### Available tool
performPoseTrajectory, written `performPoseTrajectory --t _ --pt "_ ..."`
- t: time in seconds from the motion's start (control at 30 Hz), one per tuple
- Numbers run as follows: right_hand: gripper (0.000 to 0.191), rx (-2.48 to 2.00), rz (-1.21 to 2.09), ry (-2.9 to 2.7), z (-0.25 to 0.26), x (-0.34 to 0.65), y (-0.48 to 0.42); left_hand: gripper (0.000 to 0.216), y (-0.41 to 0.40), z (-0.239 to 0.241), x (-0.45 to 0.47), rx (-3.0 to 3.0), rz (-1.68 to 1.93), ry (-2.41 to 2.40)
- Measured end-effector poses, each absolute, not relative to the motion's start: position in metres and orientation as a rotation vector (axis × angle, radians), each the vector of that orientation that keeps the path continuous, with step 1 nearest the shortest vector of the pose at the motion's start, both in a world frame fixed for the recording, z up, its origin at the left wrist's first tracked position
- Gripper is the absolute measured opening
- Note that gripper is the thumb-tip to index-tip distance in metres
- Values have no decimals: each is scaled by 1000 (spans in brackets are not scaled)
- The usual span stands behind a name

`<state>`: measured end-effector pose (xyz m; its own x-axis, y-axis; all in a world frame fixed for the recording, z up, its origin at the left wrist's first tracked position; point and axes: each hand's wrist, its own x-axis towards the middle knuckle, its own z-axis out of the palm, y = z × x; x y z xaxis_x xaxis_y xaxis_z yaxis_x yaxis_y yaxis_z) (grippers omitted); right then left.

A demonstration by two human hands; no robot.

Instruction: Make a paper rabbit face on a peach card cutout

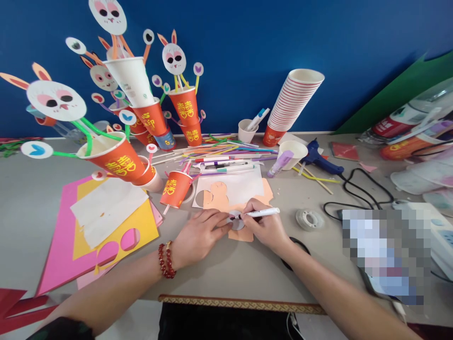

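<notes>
A small white paper circle (238,224) lies on a cut-up sheet of orange paper (240,235) near the middle of the table. My left hand (200,236) rests flat with its fingers stretched out, the fingertips touching the circle's left edge. In my right hand (266,231) is a white marker pen (266,212), pinched with its dark tip at the circle. A dark mark shows under the tip. Just beyond the hands, a white sheet (244,186) lies partly under the orange paper. A red paper cup (176,189) leans on its side to the left.
Stacked cups with paper rabbit faces (56,100) stand at the left and back. Pink and yellow paper (148,222) lies at left. Behind are a tall cup stack (297,99), pipe cleaners, and a blue glue gun (320,159). A tape roll (309,219) and black cable sit right.
</notes>
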<state>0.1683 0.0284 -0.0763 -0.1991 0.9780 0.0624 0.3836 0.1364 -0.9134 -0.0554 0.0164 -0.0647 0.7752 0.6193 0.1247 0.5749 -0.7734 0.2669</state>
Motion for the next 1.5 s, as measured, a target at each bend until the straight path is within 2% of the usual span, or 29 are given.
performPoseTrajectory --t 1.5 --pt "13 -1336 1050 -1710 -77 169 26 38 17 -64 -55 2752 299 932"
